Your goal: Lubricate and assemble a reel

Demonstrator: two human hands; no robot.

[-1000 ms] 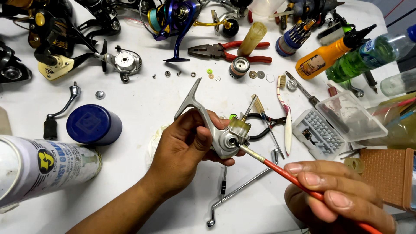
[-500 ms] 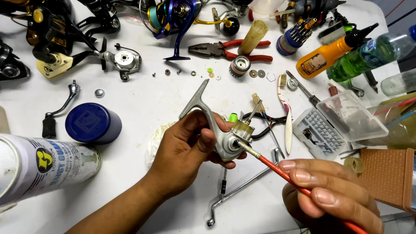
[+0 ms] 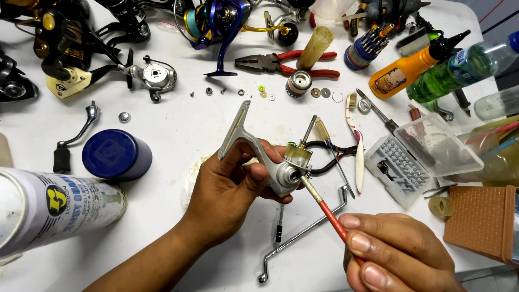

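Note:
My left hand (image 3: pixel 227 189) grips a silver fishing reel body (image 3: pixel 273 165) by its stem and lifts it above the white table (image 3: pixel 178 113). The reel's foot points up and to the left. My right hand (image 3: pixel 397 257) pinches a thin red-handled brush (image 3: pixel 330 211). The brush tip touches the round opening on the reel body's side. A yellowish gear housing sits on top of the reel body.
A white spray can (image 3: pixel 54 208) lies at the left beside a blue cap (image 3: pixel 116 154). Red-handled pliers (image 3: pixel 286 62), other reels (image 3: pixel 213 19), small washers and screws (image 3: pixel 238 92), bottles (image 3: pixel 416 65), a clear bit case (image 3: pixel 411 157) and a brown box (image 3: pixel 481 219) crowd the table.
The reel body in my left hand has tilted slightly, and the brush tip has slid along its side opening. My right hand has shifted a little lower and to the left.

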